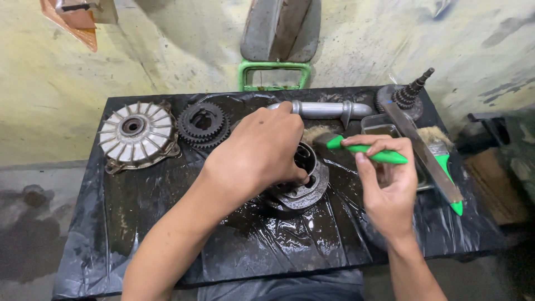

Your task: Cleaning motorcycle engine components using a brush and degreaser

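1. While the left hand [262, 147] presses down on a round metal hub [304, 187], its fingers curl over the rim and into the hollow middle, which holds the part steady on the bench [139, 223].
2. The right hand [390, 184] has its fingers pinched round the green handle of a paintbrush [365, 150], with the bristles aimed left toward the hub, just beyond the left hand's fingertips.
3. Black plastic sheeting covers the bench and looks wet and oily, likely laid there to catch grime.
4. Beyond the left fingers lies a silver shaft [329, 108], apart from the hub.
5. Well left of those fingers sit a finned round plate [135, 134] and a stack of dark gears [203, 124], side by side.
6. Right of the right fingers, a small metal tray [379, 125] holds liquid; a long flat blade [426, 150] leans across it, beside a second green-handled brush [446, 161].
7. A splined gear shaft [409, 92] stands at the far corner.
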